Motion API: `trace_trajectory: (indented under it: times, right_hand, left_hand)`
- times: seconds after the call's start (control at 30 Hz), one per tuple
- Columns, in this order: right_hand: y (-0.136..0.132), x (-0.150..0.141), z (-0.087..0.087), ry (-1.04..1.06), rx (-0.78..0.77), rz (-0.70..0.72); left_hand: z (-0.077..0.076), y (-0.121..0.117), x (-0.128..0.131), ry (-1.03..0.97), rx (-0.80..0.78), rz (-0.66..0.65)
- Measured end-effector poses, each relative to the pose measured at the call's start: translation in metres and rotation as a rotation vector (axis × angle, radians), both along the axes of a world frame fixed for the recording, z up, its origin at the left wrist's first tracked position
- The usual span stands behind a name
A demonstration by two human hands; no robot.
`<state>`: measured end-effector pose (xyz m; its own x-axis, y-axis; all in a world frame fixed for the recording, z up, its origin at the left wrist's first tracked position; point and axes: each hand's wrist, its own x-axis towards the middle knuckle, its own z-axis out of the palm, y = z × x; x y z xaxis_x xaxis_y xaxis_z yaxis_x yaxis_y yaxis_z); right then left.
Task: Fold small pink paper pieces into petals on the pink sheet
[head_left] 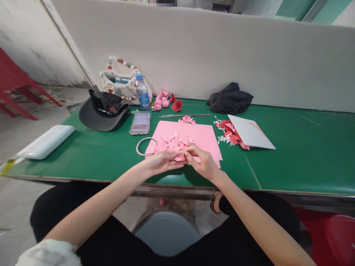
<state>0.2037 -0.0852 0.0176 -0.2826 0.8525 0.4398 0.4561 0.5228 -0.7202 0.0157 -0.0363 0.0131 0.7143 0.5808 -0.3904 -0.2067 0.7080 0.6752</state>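
My left hand (pixel 159 162) is turned palm up, its thumb over a small pink paper piece (pixel 180 157). From the other side my right hand (pixel 203 162) pinches the same piece between thumb and forefinger; its exact shape is partly covered by the fingers. Just beyond both hands, a loose heap of cut pink paper pieces (pixel 173 142) lies on pink paper sheets (pixel 203 135). A roll of tape (pixel 138 147) lies at the sheets' left edge. Behind the sheets sits a small cluster of folded pink paper (pixel 187 119).
On the green table (pixel 305 159) are a phone (pixel 140 122), a cap (pixel 102 114), a water bottle (pixel 142 94), a beaded bag (pixel 119 83), paper flowers (pixel 176 106), thin wires (pixel 185 115), a dark cloth (pixel 230 99), a white card (pixel 251 131) over red scraps (pixel 233 136), and a white device (pixel 47 142).
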Motion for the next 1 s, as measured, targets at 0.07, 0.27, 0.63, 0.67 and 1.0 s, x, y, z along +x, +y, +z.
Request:
trace_trajectory:
  times: [0.07, 0.27, 0.63, 0.67, 1.0]
  right_hand:
    - [0.002, 0.001, -0.002, -0.079, 0.070, 0.023]
    - [0.001, 0.000, -0.002, -0.152, 0.126, 0.100]
    - [0.016, 0.051, 0.034, 0.159, 0.033, -0.377]
    - [0.020, 0.063, 0.035, 0.103, 0.010, -0.463]
    - [0.037, 0.130, 0.021, -0.617, -0.263, -1.069]
  left_hand:
    - [-0.002, 0.002, 0.000, -0.034, -0.039, 0.003]
    - [-0.002, 0.003, 0.000, 0.060, -0.094, 0.043]
    - [0.002, 0.007, -0.008, 0.310, 0.433, 0.114]
    - [0.002, 0.009, -0.010, 0.345, 0.494, 0.135]
    - [0.018, 0.020, -0.021, 0.358, 0.649, 0.331]
